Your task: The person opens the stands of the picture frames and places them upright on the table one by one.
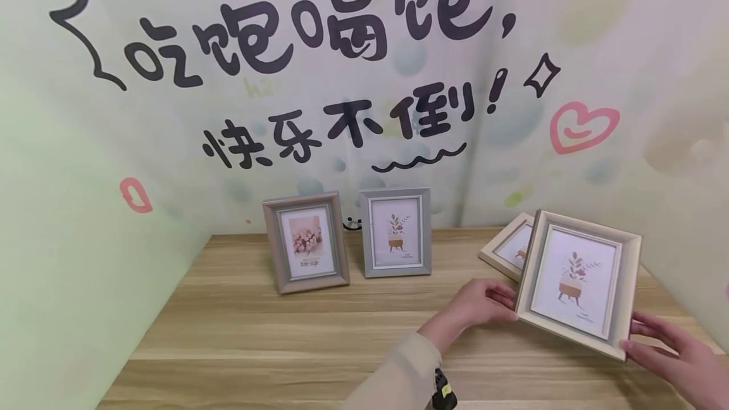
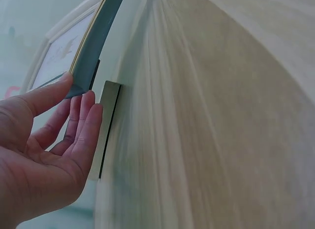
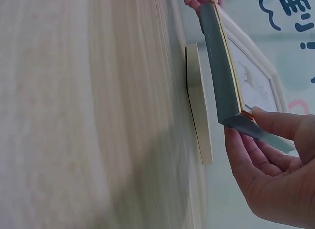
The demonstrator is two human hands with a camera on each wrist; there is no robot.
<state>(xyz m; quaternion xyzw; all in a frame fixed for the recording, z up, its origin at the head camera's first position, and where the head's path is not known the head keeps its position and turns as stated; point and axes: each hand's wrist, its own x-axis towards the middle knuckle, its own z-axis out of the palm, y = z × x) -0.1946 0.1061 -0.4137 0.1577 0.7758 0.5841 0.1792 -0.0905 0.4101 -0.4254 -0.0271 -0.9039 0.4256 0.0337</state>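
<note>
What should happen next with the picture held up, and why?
Maybe lower the held cream rectangular picture frame and stand it beside the grey rectangular picture frame: it's in the air, while that one stands on the wood-grain tabletop.

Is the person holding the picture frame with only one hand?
No, the left hand and right hand grip the picture frame at opposite sides.

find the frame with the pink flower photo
In the head view, the flower frame stands left of centre on the table, just left of the other standing frame, before the lettered wall.
</note>
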